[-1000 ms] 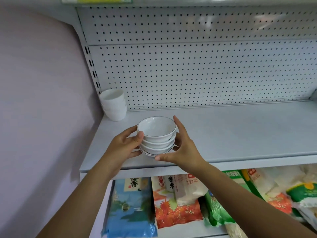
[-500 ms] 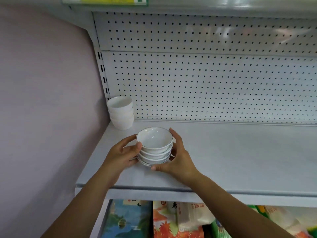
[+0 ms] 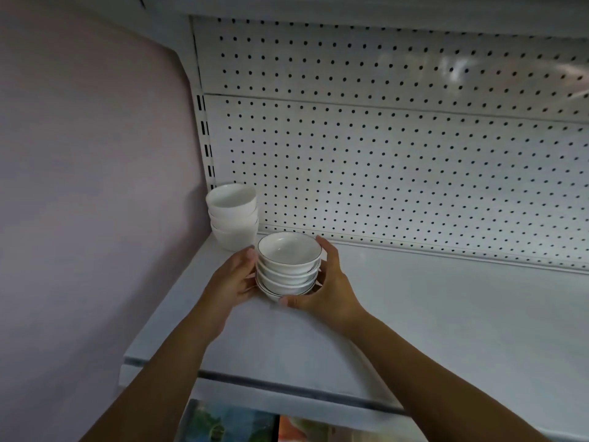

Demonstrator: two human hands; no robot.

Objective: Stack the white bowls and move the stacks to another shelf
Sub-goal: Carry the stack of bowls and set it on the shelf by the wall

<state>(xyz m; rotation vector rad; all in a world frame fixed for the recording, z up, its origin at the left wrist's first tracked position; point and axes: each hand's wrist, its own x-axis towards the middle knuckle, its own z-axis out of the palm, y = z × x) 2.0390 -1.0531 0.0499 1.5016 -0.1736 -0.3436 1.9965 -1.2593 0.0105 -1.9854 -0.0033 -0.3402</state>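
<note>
Now carried further in: the stack of small white ceramic bowls with thin dark rim lines (image 3: 288, 264) sits deep over the pale grey metal shelf (image 3: 446, 314). A second ago it was near the front edge; it is now just beside the taller stack of plain white bowls (image 3: 232, 215), which stands in the back-left corner against the white perforated back panel (image 3: 382, 170). The left hand (image 3: 232, 279) and right hand (image 3: 328, 291) flank the carried stack. The grip of each is curled round the bowls' sides, the left thumb by the upper rims and the right thumb low at the base. Whether the lowest bowl already rests on the shelf or hangs just above it cannot be told. The stack is upright, its bowls slightly staggered. The view has also risen, so only a strip of the coloured packets (image 3: 229, 422) on the lower shelf shows. By this evidence the transfer appears nearly complete. Setting down and release remain, with care needed not to knock the neighbouring stack.
</note>
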